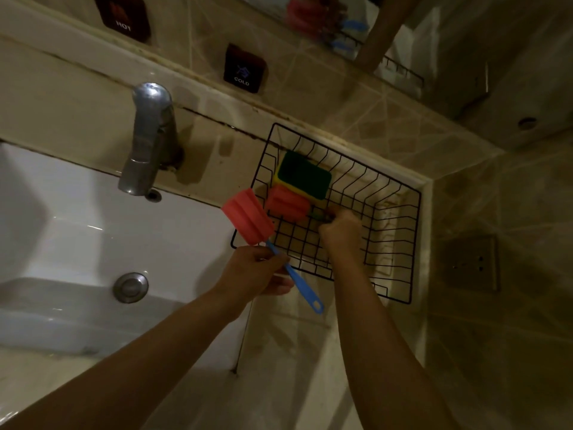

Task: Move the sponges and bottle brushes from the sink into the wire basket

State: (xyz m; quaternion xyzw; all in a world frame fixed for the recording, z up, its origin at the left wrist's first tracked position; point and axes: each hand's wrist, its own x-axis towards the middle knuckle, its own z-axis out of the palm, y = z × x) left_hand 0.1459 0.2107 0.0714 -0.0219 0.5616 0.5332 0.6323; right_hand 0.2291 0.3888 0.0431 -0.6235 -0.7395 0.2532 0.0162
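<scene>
One pink bottle brush point(288, 202) is being set in the wire basket point(387, 212) beside the sponges point(305, 176) by the right hand point(341, 231). A second brush point(248, 221), gripped by the left hand point(257, 271), is probably best laid flat alongside.

Two bare, sleeveless forearms point(173, 346)

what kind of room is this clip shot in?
Probably a bathroom or wash area: a white basin with a chrome tap, HOT and COLD controls on a tiled wall, and a mirror above the counter.
</scene>
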